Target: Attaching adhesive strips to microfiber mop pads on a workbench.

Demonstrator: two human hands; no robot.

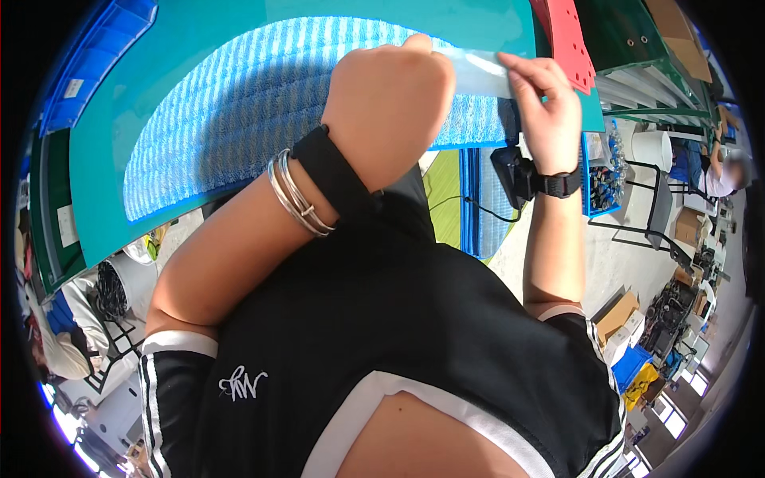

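Hands meet near twelve o'clock of the view, where we hold a clear plastic strip (478,68) stretched between them. Our left hand (390,103) is closed into a fist around the strip's left end, back of the hand toward the camera, with silver bangles (299,195) and a black wristband (335,179) on the forearm below it at about seven o'clock from the fist. Our right hand (550,111) sits at three o'clock from the left one, fingertips (518,68) pinched together on the strip's right end; a black strap (558,183) with a small black device circles that wrist. The strip lies just above a blue striped cloth (255,103) spread on a teal table (159,72), which fills the picture from nine to twelve o'clock. A red perforated panel (570,40) stands at one o'clock, just beyond the right hand. A blue bin (96,56) sits at ten o'clock, past the table's edge.
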